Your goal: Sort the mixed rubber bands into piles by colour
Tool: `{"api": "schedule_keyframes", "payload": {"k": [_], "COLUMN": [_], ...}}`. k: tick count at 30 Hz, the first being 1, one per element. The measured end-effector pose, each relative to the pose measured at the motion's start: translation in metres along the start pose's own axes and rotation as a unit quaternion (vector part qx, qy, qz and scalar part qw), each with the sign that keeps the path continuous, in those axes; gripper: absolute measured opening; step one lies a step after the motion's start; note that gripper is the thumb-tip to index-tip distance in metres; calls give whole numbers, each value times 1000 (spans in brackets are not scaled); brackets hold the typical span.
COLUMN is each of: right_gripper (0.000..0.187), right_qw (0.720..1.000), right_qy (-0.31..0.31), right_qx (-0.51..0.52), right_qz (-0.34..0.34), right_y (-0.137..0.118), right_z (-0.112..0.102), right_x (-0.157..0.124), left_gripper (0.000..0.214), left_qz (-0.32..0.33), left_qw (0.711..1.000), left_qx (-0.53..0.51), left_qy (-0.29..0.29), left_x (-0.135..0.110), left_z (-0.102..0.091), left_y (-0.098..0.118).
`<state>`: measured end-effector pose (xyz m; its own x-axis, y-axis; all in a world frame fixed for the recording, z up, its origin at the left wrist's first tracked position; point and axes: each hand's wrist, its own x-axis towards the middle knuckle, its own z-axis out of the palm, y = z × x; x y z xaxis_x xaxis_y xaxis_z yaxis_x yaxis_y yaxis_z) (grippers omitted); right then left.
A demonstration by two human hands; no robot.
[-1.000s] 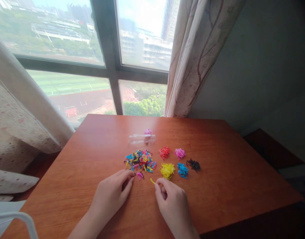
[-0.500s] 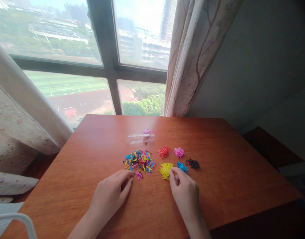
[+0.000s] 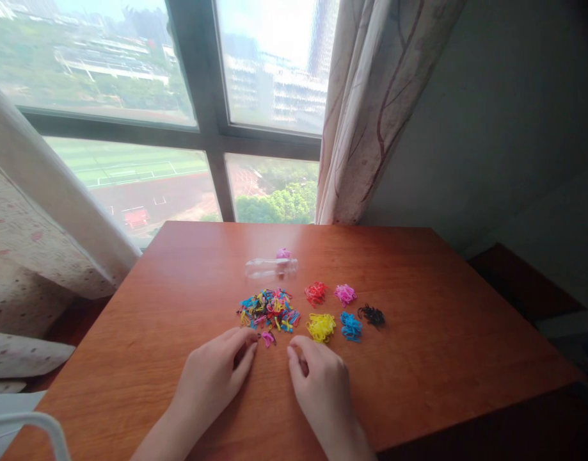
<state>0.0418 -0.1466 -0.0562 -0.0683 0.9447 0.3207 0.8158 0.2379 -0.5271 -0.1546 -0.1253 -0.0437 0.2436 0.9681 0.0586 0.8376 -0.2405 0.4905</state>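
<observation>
A heap of mixed small rubber bands [image 3: 269,310] in several colours lies on the wooden table. At its near edge sit a few pink and black rubber bands [image 3: 268,338]. My left hand [image 3: 221,363] rests beside these, thumb and forefinger pinched, with a small dark bit of band at the tips. My right hand [image 3: 321,378] is just right of them, its fingers curled together and nothing visible in them. Sorted piles lie to the right: yellow bands [image 3: 321,327], blue bands [image 3: 351,326], red bands [image 3: 315,293], pink bands [image 3: 345,294] and black bands [image 3: 372,315].
Behind the heap lies a clear plastic container [image 3: 269,269], with a pink object [image 3: 283,253] just beyond it. The wooden table [image 3: 178,282] reaches a window between curtains [image 3: 365,121]. A white curved tube [image 3: 39,419] stands at the lower left.
My right hand has moved left from the yellow pile toward the loose pink and black bands, uncovering the blue pile. My left hand has stayed in place.
</observation>
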Motion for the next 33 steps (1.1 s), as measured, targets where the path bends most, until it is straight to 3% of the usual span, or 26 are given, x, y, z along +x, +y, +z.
{"api": "schedule_keyframes", "payload": {"k": [4, 8, 15, 21, 27, 33], "right_gripper": [10, 9, 14, 16, 22, 15], "right_qw": [998, 996, 996, 999, 999, 982], "right_qy": [-61, -81, -78, -47, 20, 42], "right_qx": [-19, -41, -39, 24, -8, -151], "right_qz": [-13, -7, -8, 6, 26, 105], "right_y": [-21, -28, -25, -21, 14, 66], "right_z": [13, 19, 20, 4, -26, -55], "right_x": [6, 12, 12, 12, 27, 56], "left_gripper": [19, 19, 19, 18, 19, 19], "left_qz": [7, 11, 0, -1, -2, -4], "left_qw": [1000, 1000, 1000, 1000, 1000, 1000], "left_qx": [-15, -21, -1, -8, -1, 0], "left_qy": [2, 4, -20, -21, -21, -30], "left_x": [0, 0, 0, -1, -1, -1], "left_z": [1, 1, -2, -1, 0, 2], "left_y": [-2, -2, 2, 2, 0, -2]}}
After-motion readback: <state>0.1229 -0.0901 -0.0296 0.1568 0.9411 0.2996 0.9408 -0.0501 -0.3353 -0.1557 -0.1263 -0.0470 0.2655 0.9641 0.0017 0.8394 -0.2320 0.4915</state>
